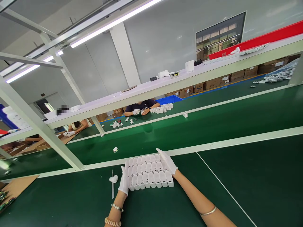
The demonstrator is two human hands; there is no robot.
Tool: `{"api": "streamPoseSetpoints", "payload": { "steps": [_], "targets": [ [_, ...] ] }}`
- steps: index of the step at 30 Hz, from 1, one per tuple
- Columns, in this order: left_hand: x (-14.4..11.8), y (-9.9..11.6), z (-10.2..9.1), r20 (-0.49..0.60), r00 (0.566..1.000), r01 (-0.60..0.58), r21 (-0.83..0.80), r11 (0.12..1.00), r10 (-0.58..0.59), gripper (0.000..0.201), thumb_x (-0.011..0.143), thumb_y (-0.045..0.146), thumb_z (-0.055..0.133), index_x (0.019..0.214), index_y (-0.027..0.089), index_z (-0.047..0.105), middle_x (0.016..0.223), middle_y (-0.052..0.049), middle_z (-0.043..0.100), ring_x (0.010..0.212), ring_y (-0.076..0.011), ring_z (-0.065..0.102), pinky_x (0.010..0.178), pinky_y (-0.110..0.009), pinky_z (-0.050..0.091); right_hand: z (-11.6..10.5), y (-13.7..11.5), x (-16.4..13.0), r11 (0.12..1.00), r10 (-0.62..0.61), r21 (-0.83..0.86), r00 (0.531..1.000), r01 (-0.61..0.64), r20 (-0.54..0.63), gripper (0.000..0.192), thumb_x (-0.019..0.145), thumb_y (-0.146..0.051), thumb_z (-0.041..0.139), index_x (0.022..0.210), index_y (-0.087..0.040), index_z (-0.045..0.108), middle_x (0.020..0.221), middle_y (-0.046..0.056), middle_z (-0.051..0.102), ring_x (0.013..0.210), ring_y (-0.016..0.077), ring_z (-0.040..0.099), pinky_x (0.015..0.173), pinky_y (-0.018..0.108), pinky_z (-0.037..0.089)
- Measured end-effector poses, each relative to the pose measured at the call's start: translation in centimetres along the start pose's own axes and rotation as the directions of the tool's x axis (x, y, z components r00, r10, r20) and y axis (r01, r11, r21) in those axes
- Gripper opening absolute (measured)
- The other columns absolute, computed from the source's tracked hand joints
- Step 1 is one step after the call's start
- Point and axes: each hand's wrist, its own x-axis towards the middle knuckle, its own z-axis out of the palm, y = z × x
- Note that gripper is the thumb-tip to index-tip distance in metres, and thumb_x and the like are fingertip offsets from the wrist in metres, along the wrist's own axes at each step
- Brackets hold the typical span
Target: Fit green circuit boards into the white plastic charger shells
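Both hands gloved in white, flat and open, nothing gripped. Left hand (124,181) pressed against the left edge of a block of white plastic housings (148,171), fingers extended up along that side. Right hand (167,161) lay along the block's upper right edge, palm against the parts. So the block sat squeezed between the two hands, touching both.

Housings were packed in tight rows, standing side by side on the green worktop (236,189), just below the white divider strip (213,146). Bead bracelets on the left wrist, a thin bangle on the right forearm.

Just left of the left hand: one loose white part (113,179) and a thin white rod (112,188) lying on the worktop, both apart from the block. A small white piece (115,149) sat alone on the conveyor belt (189,129) beyond the strip. Cardboard sheet (16,186) at far left edge.

Across the belt, a person's gloved hands (139,111) were at another batch of white parts (162,108); a second person's gloved hand (70,133) further left. Blue bin (169,99) behind them. Shelf rail (165,83) overhead carried small boxes and devices; cartons stacked along the far wall.
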Motion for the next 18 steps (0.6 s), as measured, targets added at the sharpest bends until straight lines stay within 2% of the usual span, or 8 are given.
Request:
{"api": "streamPoseSetpoints", "payload": {
  "steps": [6,11,14,16,18],
  "targets": [
    [-0.08,0.23,-0.08,-0.008,1.0,0.017,0.037,0.999,-0.016,0.081,0.083,-0.012,0.012,0.14,0.029,-0.028,0.156,-0.01,0.026,0.139,-0.0284,0.033,0.102,-0.051,0.051,0.05,0.2,-0.04,1.0,-0.003,-0.004,1.0,0.003,0.002,0.029,0.096,-0.035,0.054,0.12,-0.018,0.058,0.124,0.008,0.057,0.107,0.0223,0.058,0.091,0.041,0.051],
    [-0.33,0.58,0.08,-0.01,0.999,0.037,0.024,0.999,-0.037,0.078,0.086,-0.01,0.009,0.139,0.032,-0.029,0.158,-0.007,0.022,0.138,-0.0265,0.036,0.099,-0.049,0.054,-0.05,0.38,0.07,1.0,-0.003,-0.005,1.0,0.002,-0.011,0.029,0.096,-0.035,0.053,0.121,-0.02,0.058,0.128,0.008,0.055,0.111,0.0231,0.056,0.094,0.042,0.049],
    [-0.29,0.62,0.07,0.015,0.999,0.051,0.006,0.999,-0.051,0.074,0.089,-0.006,0.01,0.141,0.032,-0.028,0.157,-0.008,0.025,0.137,-0.0274,0.039,0.1,-0.052,0.051,-0.05,0.44,0.23,1.0,0.004,-0.001,1.0,-0.004,-0.02,0.03,0.096,-0.035,0.052,0.121,-0.019,0.058,0.127,0.008,0.055,0.11,0.023,0.057,0.093,0.042,0.049],
    [-0.05,0.48,-0.11,0.049,0.997,0.055,-0.006,0.998,-0.055,0.072,0.096,0.003,0.022,0.145,0.032,-0.023,0.157,-0.011,0.026,0.136,-0.0308,0.04,0.103,-0.057,0.046,0.01,0.47,0.28,1.0,0.012,0.004,1.0,-0.012,-0.026,0.029,0.097,-0.035,0.052,0.119,-0.018,0.059,0.125,0.008,0.056,0.108,0.0225,0.058,0.091,0.041,0.05],
    [0.39,0.28,-0.44,0.095,0.993,0.065,-0.017,0.998,-0.063,0.075,0.098,0.02,0.043,0.151,0.031,-0.009,0.157,-0.014,0.026,0.135,-0.0349,0.04,0.105,-0.061,0.041,0.1,0.5,0.23,1.0,0.021,0.012,0.999,-0.021,-0.032,0.029,0.097,-0.036,0.052,0.118,-0.018,0.06,0.123,0.008,0.057,0.107,0.0228,0.058,0.091,0.041,0.05]
  ]
}}
